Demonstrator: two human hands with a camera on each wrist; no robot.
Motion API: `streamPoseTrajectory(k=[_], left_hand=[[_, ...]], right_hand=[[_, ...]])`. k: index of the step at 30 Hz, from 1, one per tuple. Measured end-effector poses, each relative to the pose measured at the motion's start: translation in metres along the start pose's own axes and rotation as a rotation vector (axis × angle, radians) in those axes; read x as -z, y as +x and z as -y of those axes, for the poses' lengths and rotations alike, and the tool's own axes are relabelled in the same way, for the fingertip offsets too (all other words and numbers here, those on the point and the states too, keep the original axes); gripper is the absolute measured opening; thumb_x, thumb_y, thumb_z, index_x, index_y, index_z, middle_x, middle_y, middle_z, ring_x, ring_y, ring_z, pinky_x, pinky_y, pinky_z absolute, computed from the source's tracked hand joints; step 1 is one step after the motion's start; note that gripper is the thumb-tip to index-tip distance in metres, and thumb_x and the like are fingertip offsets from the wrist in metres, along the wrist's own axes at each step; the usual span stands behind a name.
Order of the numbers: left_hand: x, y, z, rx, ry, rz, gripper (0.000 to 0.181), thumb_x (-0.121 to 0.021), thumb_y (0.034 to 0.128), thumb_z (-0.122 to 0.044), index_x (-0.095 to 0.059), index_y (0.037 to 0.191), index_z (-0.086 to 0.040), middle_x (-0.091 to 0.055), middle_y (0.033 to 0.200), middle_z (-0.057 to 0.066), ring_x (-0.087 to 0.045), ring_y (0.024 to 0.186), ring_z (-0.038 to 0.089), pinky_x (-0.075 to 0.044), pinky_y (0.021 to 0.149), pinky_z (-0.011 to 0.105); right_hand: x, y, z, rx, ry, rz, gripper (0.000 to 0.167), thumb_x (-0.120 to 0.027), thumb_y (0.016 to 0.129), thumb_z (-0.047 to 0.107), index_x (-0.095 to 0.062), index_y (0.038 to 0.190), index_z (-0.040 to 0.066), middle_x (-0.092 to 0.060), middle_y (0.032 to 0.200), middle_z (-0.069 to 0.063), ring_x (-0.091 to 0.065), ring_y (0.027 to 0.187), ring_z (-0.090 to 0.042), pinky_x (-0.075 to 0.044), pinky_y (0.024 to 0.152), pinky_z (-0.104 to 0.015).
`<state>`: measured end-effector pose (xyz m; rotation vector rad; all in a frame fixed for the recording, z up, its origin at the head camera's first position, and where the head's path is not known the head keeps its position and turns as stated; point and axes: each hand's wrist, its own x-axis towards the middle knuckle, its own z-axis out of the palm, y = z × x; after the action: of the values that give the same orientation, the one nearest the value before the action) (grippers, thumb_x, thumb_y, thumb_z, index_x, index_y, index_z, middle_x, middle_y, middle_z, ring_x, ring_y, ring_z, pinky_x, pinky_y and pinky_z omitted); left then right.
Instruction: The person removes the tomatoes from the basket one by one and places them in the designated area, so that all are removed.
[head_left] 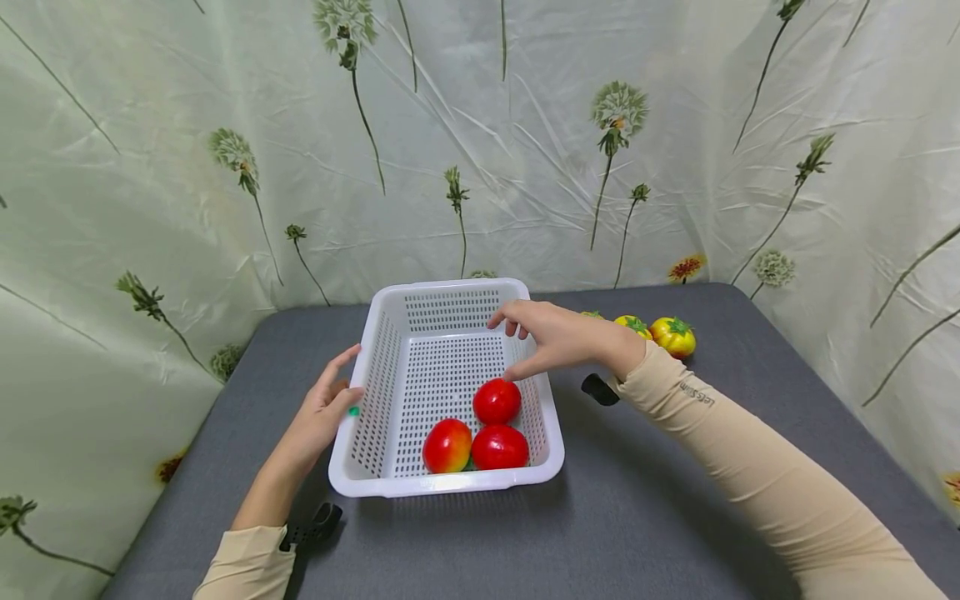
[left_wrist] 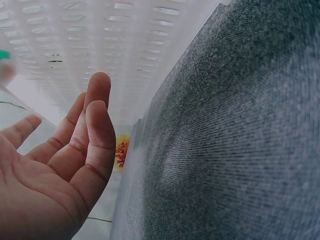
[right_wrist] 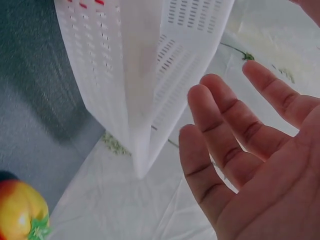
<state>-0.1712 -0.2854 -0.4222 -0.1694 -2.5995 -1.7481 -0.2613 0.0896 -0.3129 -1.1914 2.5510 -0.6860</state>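
Note:
A white perforated plastic basket [head_left: 442, 358] sits on the table. In its near right part lie a glossy red fruit [head_left: 497, 402], another red fruit [head_left: 501, 447] and a red-yellow fruit [head_left: 447, 446]. My left hand [head_left: 321, 417] is at the basket's left rim, the thumb by the edge and the loosely bent fingers outside the wall. Whether those fingers touch the wall, I cannot tell. My right hand [head_left: 558, 335] hovers over the right rim, fingers spread and slightly bent, holding nothing. The right wrist view also shows that palm [right_wrist: 270, 200] bare.
Right of the basket, partly behind my right wrist, are several yellow-red fruits [head_left: 673, 337] with green leafy tops. Dark grey cloth [head_left: 637, 517] covers the table. A pale curtain [head_left: 480, 150] with printed flowers hangs behind it.

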Motion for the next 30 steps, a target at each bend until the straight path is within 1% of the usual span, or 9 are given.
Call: streamPoseTrajectory(k=[4, 10, 13, 18, 21, 25, 27, 30], left_hand=[[0.0, 0.0, 0.0, -0.003, 0.0, 0.002, 0.066, -0.046, 0.1123, -0.015, -0.021, 0.172, -0.028, -0.057, 0.135, 0.032, -0.071, 0.104, 0.035, -0.067, 0.079, 0.048], [0.001, 0.001, 0.001, -0.001, 0.004, 0.007, 0.066, -0.046, 0.1124, -0.015, -0.02, 0.172, -0.027, -0.057, 0.137, 0.033, -0.071, 0.105, 0.035, -0.067, 0.079, 0.047], [0.001, 0.001, 0.001, 0.0, 0.005, 0.01, 0.066, -0.046, 0.1126, -0.016, -0.019, 0.172, -0.027, -0.057, 0.138, 0.033, -0.071, 0.105, 0.035, -0.067, 0.079, 0.046], [0.0, 0.001, 0.0, -0.011, -0.002, 0.016, 0.066, -0.046, 0.1127, -0.016, -0.019, 0.172, -0.027, -0.057, 0.138, 0.033, -0.072, 0.104, 0.034, -0.067, 0.077, 0.045], [0.0, 0.001, 0.0, -0.012, -0.005, 0.015, 0.066, -0.046, 0.1124, -0.016, -0.02, 0.172, -0.027, -0.057, 0.137, 0.033, -0.072, 0.103, 0.034, -0.067, 0.077, 0.045], [0.0, 0.001, 0.001, -0.011, -0.003, 0.014, 0.067, -0.046, 0.1122, -0.016, -0.02, 0.172, -0.026, -0.057, 0.137, 0.033, -0.072, 0.103, 0.034, -0.067, 0.077, 0.045], [0.0, 0.001, 0.001, -0.012, -0.002, 0.014, 0.067, -0.046, 0.1122, -0.016, -0.02, 0.172, -0.027, -0.057, 0.137, 0.033, -0.072, 0.103, 0.034, -0.067, 0.077, 0.045], [0.001, 0.001, 0.001, -0.015, -0.002, 0.016, 0.067, -0.046, 0.1124, -0.016, -0.019, 0.172, -0.027, -0.057, 0.137, 0.033, -0.072, 0.103, 0.033, -0.067, 0.077, 0.044]], right_hand=[[-0.006, 0.009, 0.005, -0.007, -0.024, 0.05, 0.069, -0.087, 0.086, 0.033, -0.057, 0.144, 0.009, -0.065, 0.132, -0.012, -0.06, 0.118, -0.027, -0.06, 0.095, -0.039], [-0.017, 0.022, 0.009, -0.039, -0.048, 0.134, 0.066, -0.087, 0.086, 0.029, -0.058, 0.141, 0.009, -0.064, 0.132, -0.013, -0.061, 0.123, -0.034, -0.061, 0.095, -0.038], [-0.021, 0.027, 0.012, -0.05, -0.079, 0.167, 0.063, -0.088, 0.086, 0.029, -0.059, 0.139, 0.01, -0.066, 0.132, -0.012, -0.062, 0.125, -0.034, -0.062, 0.096, -0.037], [-0.026, 0.034, 0.016, -0.071, -0.142, 0.209, 0.059, -0.088, 0.086, 0.031, -0.062, 0.135, 0.01, -0.07, 0.13, -0.011, -0.065, 0.121, -0.032, -0.063, 0.094, -0.036], [-0.027, 0.038, 0.019, -0.103, -0.173, 0.239, 0.058, -0.087, 0.088, 0.034, -0.063, 0.134, 0.01, -0.072, 0.129, -0.013, -0.066, 0.118, -0.03, -0.063, 0.093, -0.035], [-0.027, 0.042, 0.023, -0.139, -0.196, 0.272, 0.056, -0.086, 0.089, 0.036, -0.064, 0.134, 0.012, -0.072, 0.13, -0.014, -0.065, 0.112, -0.024, -0.063, 0.09, -0.033], [-0.028, 0.044, 0.026, -0.143, -0.212, 0.282, 0.056, -0.086, 0.089, 0.037, -0.064, 0.134, 0.013, -0.072, 0.128, -0.014, -0.063, 0.109, -0.022, -0.061, 0.089, -0.033], [-0.029, 0.047, 0.03, -0.141, -0.236, 0.296, 0.056, -0.086, 0.089, 0.037, -0.064, 0.135, 0.012, -0.071, 0.119, -0.013, -0.06, 0.103, -0.021, -0.058, 0.086, -0.032]])
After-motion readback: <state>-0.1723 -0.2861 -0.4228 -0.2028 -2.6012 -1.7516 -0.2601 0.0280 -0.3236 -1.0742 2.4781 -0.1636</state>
